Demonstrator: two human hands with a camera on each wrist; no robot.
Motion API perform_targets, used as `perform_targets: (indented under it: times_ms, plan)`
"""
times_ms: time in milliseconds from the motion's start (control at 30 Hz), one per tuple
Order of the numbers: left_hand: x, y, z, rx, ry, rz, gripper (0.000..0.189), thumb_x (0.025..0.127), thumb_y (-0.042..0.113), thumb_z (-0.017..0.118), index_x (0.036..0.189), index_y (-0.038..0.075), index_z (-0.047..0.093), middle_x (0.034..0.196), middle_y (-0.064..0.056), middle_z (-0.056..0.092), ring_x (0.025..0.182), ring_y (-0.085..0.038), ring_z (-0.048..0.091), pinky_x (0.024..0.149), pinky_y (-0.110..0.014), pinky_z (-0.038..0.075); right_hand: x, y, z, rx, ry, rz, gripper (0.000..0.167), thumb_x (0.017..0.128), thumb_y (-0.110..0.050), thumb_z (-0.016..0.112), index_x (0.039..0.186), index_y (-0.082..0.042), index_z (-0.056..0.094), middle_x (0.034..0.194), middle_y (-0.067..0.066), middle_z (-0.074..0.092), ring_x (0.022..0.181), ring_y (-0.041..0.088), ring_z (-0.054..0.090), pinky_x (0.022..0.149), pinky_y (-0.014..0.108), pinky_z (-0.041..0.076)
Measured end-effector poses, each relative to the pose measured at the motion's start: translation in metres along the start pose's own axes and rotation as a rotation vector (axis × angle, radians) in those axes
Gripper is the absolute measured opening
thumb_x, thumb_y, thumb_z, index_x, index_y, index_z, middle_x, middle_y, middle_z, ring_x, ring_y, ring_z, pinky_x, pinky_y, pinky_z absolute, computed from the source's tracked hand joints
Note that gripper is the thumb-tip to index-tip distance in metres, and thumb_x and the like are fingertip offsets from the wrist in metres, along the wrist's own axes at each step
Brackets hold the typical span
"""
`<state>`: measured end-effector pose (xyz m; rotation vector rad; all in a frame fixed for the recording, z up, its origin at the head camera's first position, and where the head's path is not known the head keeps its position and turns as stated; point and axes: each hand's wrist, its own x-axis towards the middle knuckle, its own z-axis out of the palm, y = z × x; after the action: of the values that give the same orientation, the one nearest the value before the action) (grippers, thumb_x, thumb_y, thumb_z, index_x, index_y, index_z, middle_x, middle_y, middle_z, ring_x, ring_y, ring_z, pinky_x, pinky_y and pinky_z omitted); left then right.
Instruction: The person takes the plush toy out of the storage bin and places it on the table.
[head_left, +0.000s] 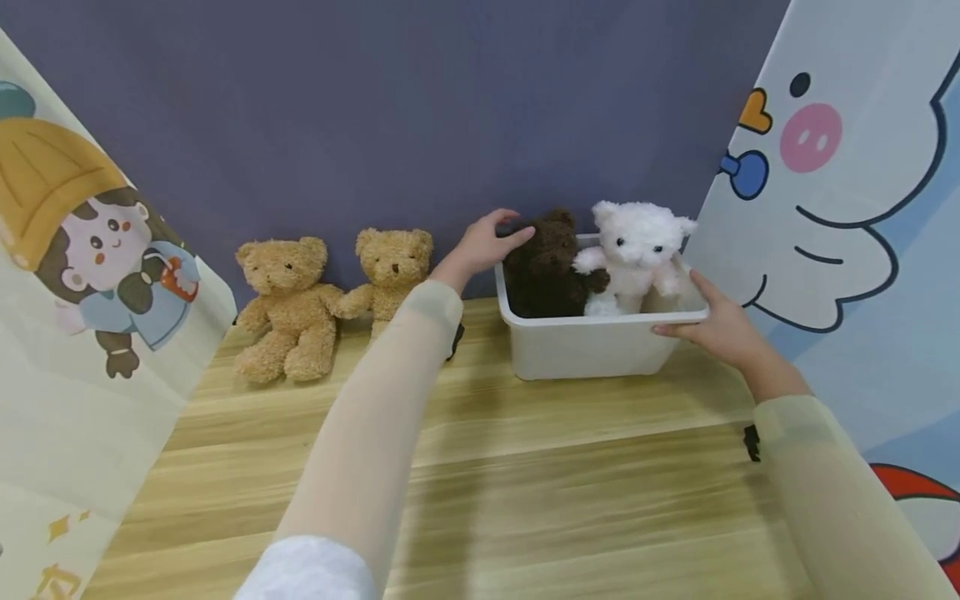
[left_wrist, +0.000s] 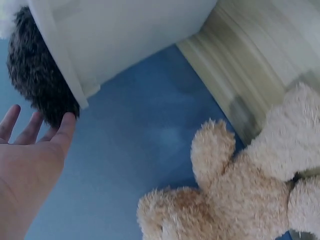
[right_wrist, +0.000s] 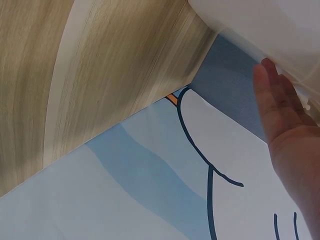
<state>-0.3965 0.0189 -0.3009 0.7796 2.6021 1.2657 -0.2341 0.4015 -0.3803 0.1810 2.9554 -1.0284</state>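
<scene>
A white plastic box (head_left: 592, 350) stands on the wooden table against the back wall. Inside it a dark brown teddy bear (head_left: 546, 279) sits on the left and a white plush bear (head_left: 637, 237) on the right. My left hand (head_left: 483, 246) is at the box's left rear corner, thumb near the brown bear's head. In the left wrist view its fingers (left_wrist: 64, 132) are extended and touch the dark fur (left_wrist: 37, 67). My right hand (head_left: 722, 327) rests against the box's right front corner, its thumb along the front rim. The right wrist view shows its fingers straight against the box (right_wrist: 295, 40).
Two light brown teddy bears, one at the far left (head_left: 288, 312) and one nearer the box (head_left: 393, 267), sit against the dark blue back wall (head_left: 375, 108). Printed side panels (head_left: 862, 208) border the wooden tabletop (head_left: 570, 500). My left forearm partly covers the nearer bear.
</scene>
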Motion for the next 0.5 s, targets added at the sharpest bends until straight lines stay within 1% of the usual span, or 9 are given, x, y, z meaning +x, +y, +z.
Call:
perform_targets:
  times_ms: [100,133,200,300,400,500]
  plan:
    - [0.004,0.004,0.01,0.024,-0.014,-0.006,0.072,0.105,0.061,0.056,0.165,0.024,0.038,0.172,-0.007,0.036,0.156,-0.03,0.042,0.123,-0.051,0.044,-0.001,0.001,-0.001,0.004,0.007,-0.001,0.136,0.085,-0.063,0.083,0.17,-0.025,-0.016,0.172,0.04,0.003,0.152,0.069,0.015,0.117,0.083,0.026]
    - [0.005,0.005,0.013,0.036,-0.019,-0.013,0.073,0.105,0.063,0.055,0.165,0.026,0.038,0.174,-0.005,0.034,0.159,-0.029,0.038,0.125,-0.051,0.042,-0.001,0.001,-0.002,0.004,0.006,0.0,0.136,0.085,-0.063,0.083,0.17,-0.025,-0.017,0.172,0.039,0.002,0.153,0.069,0.014,0.117,0.083,0.026]
    - [0.005,0.005,0.02,0.05,-0.027,-0.028,0.073,0.104,0.065,0.054,0.166,0.029,0.037,0.176,-0.002,0.031,0.161,-0.027,0.034,0.127,-0.051,0.039,-0.002,0.002,-0.002,0.007,0.001,0.002,0.136,0.086,-0.063,0.083,0.169,-0.027,-0.018,0.172,0.039,0.001,0.153,0.069,0.013,0.116,0.083,0.025]
    - [0.003,0.004,0.028,0.068,-0.016,-0.04,0.072,0.104,0.064,0.054,0.165,0.031,0.038,0.177,0.001,0.029,0.163,-0.026,0.032,0.129,-0.051,0.037,-0.002,0.002,-0.002,0.005,-0.003,0.0,0.136,0.086,-0.063,0.083,0.169,-0.026,-0.018,0.172,0.039,0.002,0.152,0.069,0.015,0.116,0.083,0.026]
    - [0.0,0.005,0.035,0.101,0.001,-0.037,0.068,0.105,0.06,0.057,0.163,0.029,0.041,0.174,-0.002,0.035,0.163,-0.026,0.031,0.128,-0.051,0.037,0.0,0.002,-0.001,0.007,0.002,-0.009,0.136,0.085,-0.062,0.083,0.17,-0.025,-0.017,0.171,0.04,0.005,0.152,0.069,0.017,0.116,0.083,0.027]
    - [-0.003,0.008,0.042,0.159,-0.021,-0.033,0.069,0.105,0.058,0.06,0.164,0.028,0.04,0.173,-0.006,0.035,0.162,-0.027,0.032,0.127,-0.05,0.038,0.002,0.003,0.0,0.009,0.004,-0.013,0.136,0.086,-0.061,0.084,0.17,-0.025,-0.017,0.171,0.041,0.005,0.152,0.07,0.017,0.116,0.083,0.026]
